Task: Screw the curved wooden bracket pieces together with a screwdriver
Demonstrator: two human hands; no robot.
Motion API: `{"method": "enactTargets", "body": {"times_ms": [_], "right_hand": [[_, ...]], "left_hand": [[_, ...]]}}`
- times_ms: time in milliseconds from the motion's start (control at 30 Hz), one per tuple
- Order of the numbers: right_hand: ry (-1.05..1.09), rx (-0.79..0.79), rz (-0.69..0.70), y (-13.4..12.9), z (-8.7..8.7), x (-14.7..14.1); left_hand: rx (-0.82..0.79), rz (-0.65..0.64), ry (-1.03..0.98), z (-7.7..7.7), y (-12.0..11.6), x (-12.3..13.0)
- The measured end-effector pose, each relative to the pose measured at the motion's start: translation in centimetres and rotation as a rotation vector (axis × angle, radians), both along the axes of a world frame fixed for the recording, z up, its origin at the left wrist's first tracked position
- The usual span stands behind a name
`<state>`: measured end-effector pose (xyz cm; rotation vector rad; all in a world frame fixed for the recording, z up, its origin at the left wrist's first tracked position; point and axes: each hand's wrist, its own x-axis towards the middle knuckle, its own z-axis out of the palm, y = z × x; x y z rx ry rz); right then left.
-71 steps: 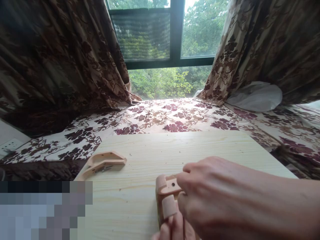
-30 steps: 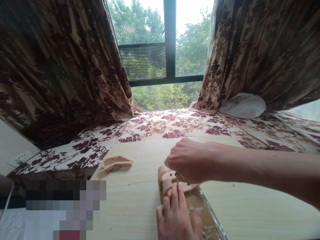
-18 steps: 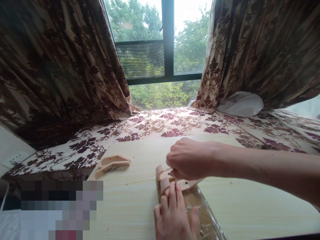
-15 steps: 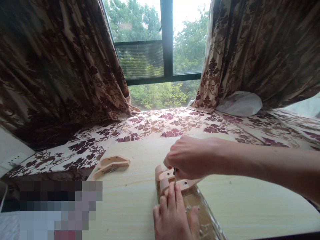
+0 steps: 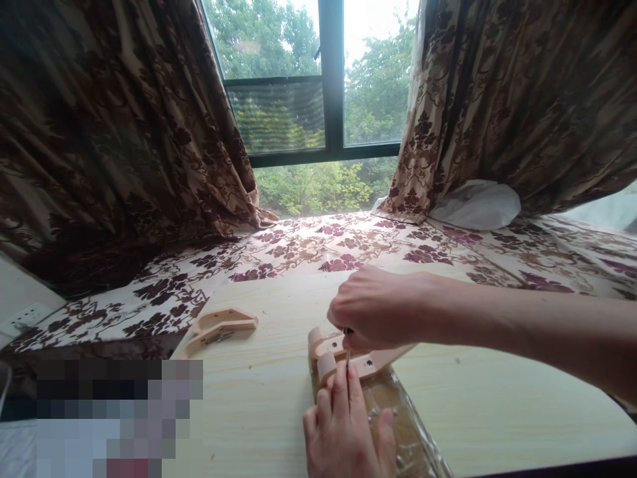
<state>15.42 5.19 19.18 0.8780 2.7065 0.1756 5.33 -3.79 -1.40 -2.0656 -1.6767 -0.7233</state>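
Observation:
My right hand (image 5: pixel 368 309) is closed around a screwdriver (image 5: pixel 348 356), its thin metal shaft pointing straight down. The tip ends between the index and middle fingers of my left hand (image 5: pixel 343 425), on a light wooden piece (image 5: pixel 381 362) with a rounded end and a dark hole. Palm down, my left hand has its fingers stretched out against this piece, thumb apart. Any screw under the tip is hidden. A second wooden piece (image 5: pixel 332 346) lies just behind the first. Both rest on a brown box wrapped in clear film (image 5: pixel 398 398).
The pale wood-grain tabletop (image 5: pixel 259 411) carries more wooden pieces (image 5: pixel 226 322) at left, with several small metal screws (image 5: pixel 219 338) beside them. Behind are a patterned cloth ledge (image 5: pixel 318 242), curtains (image 5: pixel 423 133) and a white plastic bag (image 5: pixel 478 204).
My right hand has turned slightly and shifted a little right, so more of the screwdriver shaft shows, now more upright. My left hand stays in place.

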Motion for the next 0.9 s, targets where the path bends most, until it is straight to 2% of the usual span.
{"method": "enactTargets", "body": {"times_ms": [100,233,333,433,633,767,900], "right_hand": [[-0.013,-0.026,0.048,-0.3,0.4,0.1],[0.047,-0.02,0.098,-0.3,-0.4,0.2],[0.078,0.009,0.047,-0.1,-1.1,0.2],[0.068,0.039,-0.03,-0.1,-0.9,0.4],[0.031,-0.009,0.036,-0.4,0.7,0.6],[0.044,-0.005,0.056,-0.4,-0.1,0.4],[0.03,0.015,0.01,-0.5,-0.3,0.3]], "left_hand": [[0.0,-0.002,-0.012,0.0,0.0,0.0],[-0.013,0.0,-0.012,0.0,0.0,-0.1],[-0.008,-0.001,-0.013,0.0,0.0,-0.1],[-0.004,-0.003,-0.023,0.1,0.0,0.0],[-0.03,0.007,-0.041,0.3,-0.2,0.2],[-0.017,-0.002,-0.037,0.2,-0.1,0.1],[-0.008,-0.006,-0.038,0.0,-0.1,0.0]]}}
